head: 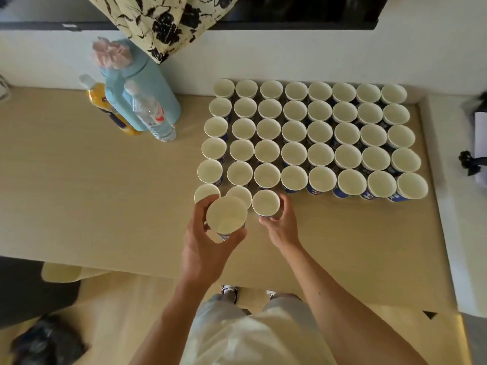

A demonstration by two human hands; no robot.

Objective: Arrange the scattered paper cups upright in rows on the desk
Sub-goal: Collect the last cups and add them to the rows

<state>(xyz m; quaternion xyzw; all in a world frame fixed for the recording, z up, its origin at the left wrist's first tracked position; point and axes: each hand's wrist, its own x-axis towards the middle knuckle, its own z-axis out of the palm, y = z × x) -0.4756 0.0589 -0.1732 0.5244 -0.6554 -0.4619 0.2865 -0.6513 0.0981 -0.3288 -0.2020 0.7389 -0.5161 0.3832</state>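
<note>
On the pale wooden table (105, 196), seen from the head camera, a block of paper cups (320, 131) stands upright, mouths up, in five full rows of eight, packed closely toward the far right. A sixth row is begun at the block's near left corner with three cups. The right hand (282, 222) has its grip curled round the third cup (265, 202) of that row, thumb and fingers on its sides. The left hand (208, 241) has its grip wrapped round a held cup (226, 218), upright and raised in front of the first two cups of the new row; whether more cups nest under it is unclear. Far left stand a blue jug (142, 101), a water bottle (154, 114) and an orange bottle (105, 106), close together.
</note>
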